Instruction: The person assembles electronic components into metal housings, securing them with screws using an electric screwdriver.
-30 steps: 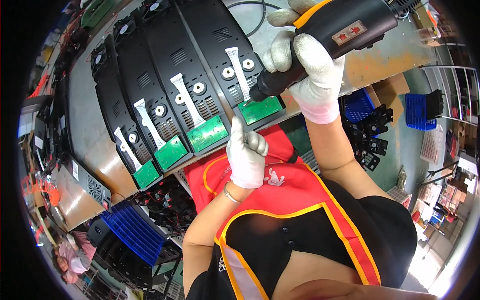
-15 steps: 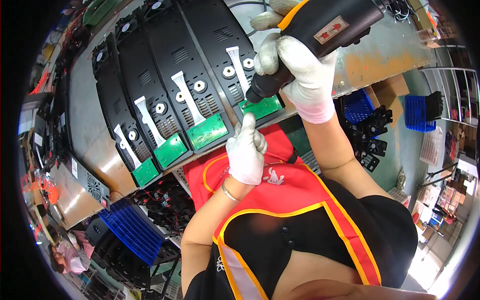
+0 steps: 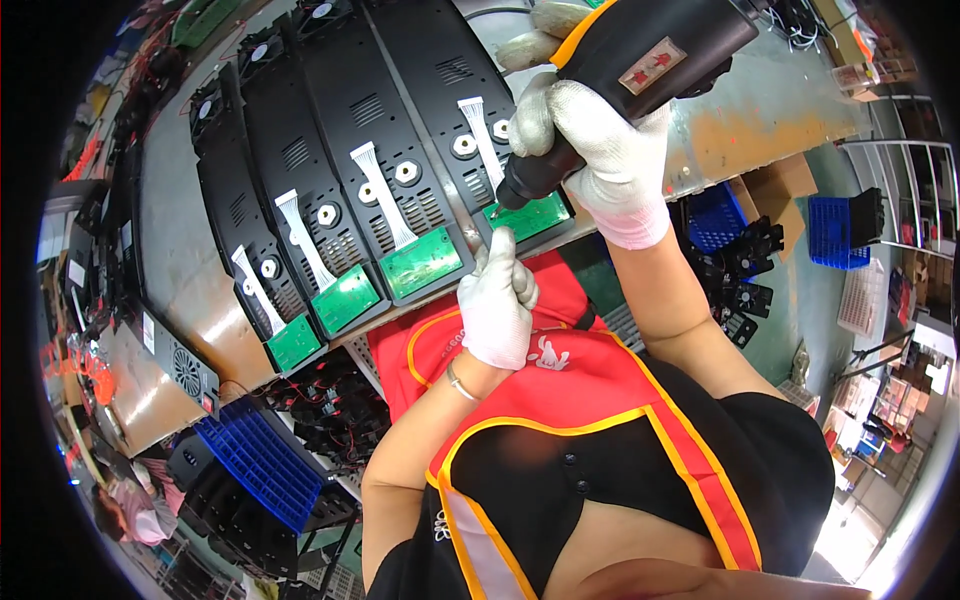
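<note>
So the black power driver lies on a slant, its long axis running from upper right down to lower left. The fat body is up top and the narrow nose aims down-left at the left corner of a green circuit board. Can't tell if the bit actually touches it. That board sits along the near edge of the rightmost black panel, its own long side tilting up a bit to the right.

The right hand, in a white glove, has its fingers wrapped around the driver's body. The left hand, gloved too, sits just below the board with one digit poking up near its corner and the others curled in; can't tell if they pinch anything.

Around it: a white ribbon cable runs down to the board and ends right beside the driver's nose, so that spot is pretty tight. The right hand and tool also block part of the panel. Three more panels with boards line up to the left on the metal worktop. A blue crate is off to the right, another blue crate lower left.
</note>
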`<state>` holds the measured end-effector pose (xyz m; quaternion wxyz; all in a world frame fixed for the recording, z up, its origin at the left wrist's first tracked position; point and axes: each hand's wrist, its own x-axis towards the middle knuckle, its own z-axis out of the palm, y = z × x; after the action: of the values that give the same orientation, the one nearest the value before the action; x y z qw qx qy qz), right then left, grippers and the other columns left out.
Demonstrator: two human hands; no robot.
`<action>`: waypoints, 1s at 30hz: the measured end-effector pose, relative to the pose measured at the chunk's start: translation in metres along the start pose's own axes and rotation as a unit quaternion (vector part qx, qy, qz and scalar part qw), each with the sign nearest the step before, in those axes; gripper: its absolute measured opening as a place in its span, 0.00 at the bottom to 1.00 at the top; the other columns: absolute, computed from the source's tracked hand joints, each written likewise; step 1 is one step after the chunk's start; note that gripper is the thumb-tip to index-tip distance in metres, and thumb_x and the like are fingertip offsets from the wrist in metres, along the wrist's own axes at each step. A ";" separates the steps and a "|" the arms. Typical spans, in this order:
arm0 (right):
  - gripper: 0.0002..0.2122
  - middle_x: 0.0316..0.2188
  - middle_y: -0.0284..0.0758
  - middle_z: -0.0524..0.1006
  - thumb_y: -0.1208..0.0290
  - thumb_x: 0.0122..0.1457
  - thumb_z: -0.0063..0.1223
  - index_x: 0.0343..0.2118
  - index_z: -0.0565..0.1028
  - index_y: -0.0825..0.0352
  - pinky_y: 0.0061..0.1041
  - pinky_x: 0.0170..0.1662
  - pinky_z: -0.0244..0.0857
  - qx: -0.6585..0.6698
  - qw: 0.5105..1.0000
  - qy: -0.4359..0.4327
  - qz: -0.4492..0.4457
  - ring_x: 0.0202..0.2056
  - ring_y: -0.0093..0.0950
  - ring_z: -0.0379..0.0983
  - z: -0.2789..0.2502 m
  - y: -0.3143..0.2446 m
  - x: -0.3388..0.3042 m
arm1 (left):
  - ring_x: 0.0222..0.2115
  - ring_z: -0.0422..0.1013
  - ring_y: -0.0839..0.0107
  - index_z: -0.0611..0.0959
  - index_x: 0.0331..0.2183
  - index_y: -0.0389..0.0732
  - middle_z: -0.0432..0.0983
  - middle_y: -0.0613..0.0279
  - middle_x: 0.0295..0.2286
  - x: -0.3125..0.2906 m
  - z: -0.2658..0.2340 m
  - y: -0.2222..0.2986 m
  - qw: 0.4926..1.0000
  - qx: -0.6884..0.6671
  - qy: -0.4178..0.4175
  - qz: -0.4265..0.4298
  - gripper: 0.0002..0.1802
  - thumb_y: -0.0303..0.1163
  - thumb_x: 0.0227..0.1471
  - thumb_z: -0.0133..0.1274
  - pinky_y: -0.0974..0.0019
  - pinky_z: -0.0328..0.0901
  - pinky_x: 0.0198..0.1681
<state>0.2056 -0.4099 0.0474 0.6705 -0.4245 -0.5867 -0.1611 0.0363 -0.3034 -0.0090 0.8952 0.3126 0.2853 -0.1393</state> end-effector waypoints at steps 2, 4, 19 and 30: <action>0.21 0.38 0.42 0.75 0.84 0.52 0.47 0.51 0.64 0.71 0.20 0.27 0.66 0.014 1.000 0.000 -0.012 0.23 0.22 0.70 -0.001 0.000 0.002 | 0.11 0.48 0.81 0.65 0.23 0.47 0.53 0.73 0.11 0.000 -0.001 0.000 1.000 -0.002 -0.001 -0.001 0.15 0.39 0.57 0.50 0.74 0.46 0.16; 0.21 0.38 0.42 0.75 0.84 0.52 0.47 0.51 0.64 0.71 0.20 0.27 0.66 0.012 1.000 -0.001 -0.010 0.23 0.22 0.70 -0.001 -0.001 0.002 | 0.11 0.48 0.81 0.64 0.23 0.47 0.53 0.73 0.11 0.000 -0.001 -0.001 1.000 -0.003 -0.003 -0.002 0.16 0.40 0.57 0.50 0.74 0.47 0.16; 0.20 0.37 0.44 0.75 0.86 0.50 0.44 0.50 0.65 0.73 0.20 0.28 0.67 -0.041 0.899 0.258 0.351 0.23 0.19 0.70 0.060 -0.050 0.025 | 0.12 0.52 0.80 0.65 0.22 0.45 0.57 0.71 0.12 -0.001 -0.002 -0.004 1.000 0.009 -0.004 0.019 0.18 0.43 0.56 0.51 0.74 0.49 0.16; 0.14 0.30 0.36 0.78 0.85 0.47 0.53 0.39 0.71 0.69 0.17 0.30 0.68 -0.104 0.887 0.202 0.402 0.29 0.19 0.73 0.076 -0.051 0.038 | 0.14 0.54 0.81 0.66 0.24 0.44 0.61 0.69 0.14 0.000 -0.009 -0.007 0.999 0.017 -0.027 0.032 0.14 0.36 0.58 0.49 0.76 0.50 0.17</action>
<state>0.1298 -0.3708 0.0981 0.7338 -0.6498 -0.1973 -0.0199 0.0296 -0.3034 -0.0182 0.9014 0.3323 0.2483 -0.1242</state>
